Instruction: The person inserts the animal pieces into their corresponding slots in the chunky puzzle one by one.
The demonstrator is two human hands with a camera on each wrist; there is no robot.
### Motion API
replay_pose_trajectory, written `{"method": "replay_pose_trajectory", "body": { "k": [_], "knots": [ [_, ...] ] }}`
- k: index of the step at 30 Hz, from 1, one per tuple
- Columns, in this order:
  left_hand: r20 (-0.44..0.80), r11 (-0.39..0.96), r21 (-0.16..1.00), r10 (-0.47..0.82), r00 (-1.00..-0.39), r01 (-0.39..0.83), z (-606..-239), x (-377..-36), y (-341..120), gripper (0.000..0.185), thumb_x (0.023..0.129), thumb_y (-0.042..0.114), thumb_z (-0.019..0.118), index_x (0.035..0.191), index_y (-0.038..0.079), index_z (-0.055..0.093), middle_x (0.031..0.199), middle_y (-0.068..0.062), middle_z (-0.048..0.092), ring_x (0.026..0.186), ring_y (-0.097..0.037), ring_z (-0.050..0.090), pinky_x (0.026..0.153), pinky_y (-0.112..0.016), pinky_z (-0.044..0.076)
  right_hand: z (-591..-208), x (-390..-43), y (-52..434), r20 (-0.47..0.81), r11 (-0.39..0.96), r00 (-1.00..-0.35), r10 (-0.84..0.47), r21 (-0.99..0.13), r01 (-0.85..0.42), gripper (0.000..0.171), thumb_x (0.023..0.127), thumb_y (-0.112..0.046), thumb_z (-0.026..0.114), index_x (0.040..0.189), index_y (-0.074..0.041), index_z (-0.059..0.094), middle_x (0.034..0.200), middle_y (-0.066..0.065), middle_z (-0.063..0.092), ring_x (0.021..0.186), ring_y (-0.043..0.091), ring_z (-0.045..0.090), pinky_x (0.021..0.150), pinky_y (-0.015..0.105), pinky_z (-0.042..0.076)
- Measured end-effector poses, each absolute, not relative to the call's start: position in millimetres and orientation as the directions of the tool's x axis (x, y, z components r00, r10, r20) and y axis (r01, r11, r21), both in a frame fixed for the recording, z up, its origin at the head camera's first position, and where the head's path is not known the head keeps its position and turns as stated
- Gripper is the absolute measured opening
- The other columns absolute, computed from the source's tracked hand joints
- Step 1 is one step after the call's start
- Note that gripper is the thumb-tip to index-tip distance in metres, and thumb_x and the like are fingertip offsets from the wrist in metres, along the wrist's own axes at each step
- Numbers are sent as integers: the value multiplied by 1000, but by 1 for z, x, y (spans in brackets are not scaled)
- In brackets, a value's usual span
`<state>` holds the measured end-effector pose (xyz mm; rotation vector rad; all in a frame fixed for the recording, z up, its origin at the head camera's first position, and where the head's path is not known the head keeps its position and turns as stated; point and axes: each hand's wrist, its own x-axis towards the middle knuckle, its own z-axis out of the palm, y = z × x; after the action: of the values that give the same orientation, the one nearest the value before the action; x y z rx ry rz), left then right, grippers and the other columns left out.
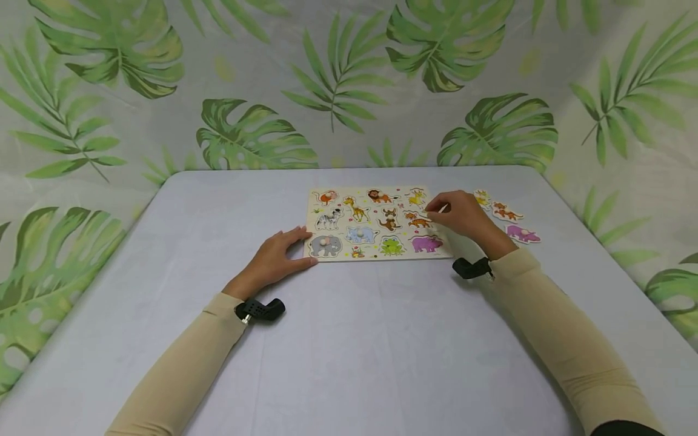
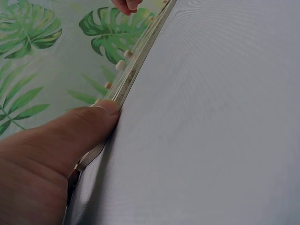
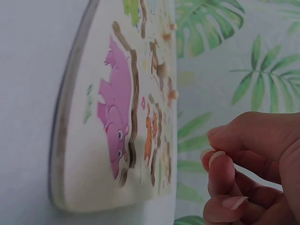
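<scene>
A wooden animal peg puzzle board (image 1: 400, 257) lies flat on the white table. My left hand (image 1: 275, 257) holds its front left corner, thumb against the front edge and fingers along the left side; the thumb (image 2: 89, 124) shows closely in the left wrist view. Over the board's right edge hovers my right hand (image 1: 460, 215), loosely curled with nothing between the fingertips. Knobbed pieces such as the grey elephant (image 1: 325, 245) and the blue rhino (image 1: 360, 234) sit in the board. The purple hippo recess (image 3: 116, 101) has no knob.
Three loose pieces lie right of the board, beyond my right hand: a yellow animal (image 1: 482, 197), an orange tiger (image 1: 506, 211) and a purple hippo (image 1: 522, 234). A leaf-patterned cloth (image 1: 349, 79) hangs behind the table.
</scene>
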<state>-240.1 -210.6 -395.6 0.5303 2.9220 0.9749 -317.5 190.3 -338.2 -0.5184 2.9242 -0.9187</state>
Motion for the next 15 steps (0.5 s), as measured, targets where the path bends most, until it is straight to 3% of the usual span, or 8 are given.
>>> {"method": "replay_pose_trajectory", "body": {
  "k": [15],
  "knots": [
    [98, 750, 582, 319, -943, 314, -397, -240, -212, 65, 85, 45, 72, 138, 14, 53, 150, -9, 40, 140, -25, 33, 118, -44, 18, -342, -291, 227, 70, 820, -959, -274, -503, -271, 21, 91, -19, 67, 105, -4, 71, 100, 13, 68, 85, 27, 59, 62, 32, 48]
  ]
}}
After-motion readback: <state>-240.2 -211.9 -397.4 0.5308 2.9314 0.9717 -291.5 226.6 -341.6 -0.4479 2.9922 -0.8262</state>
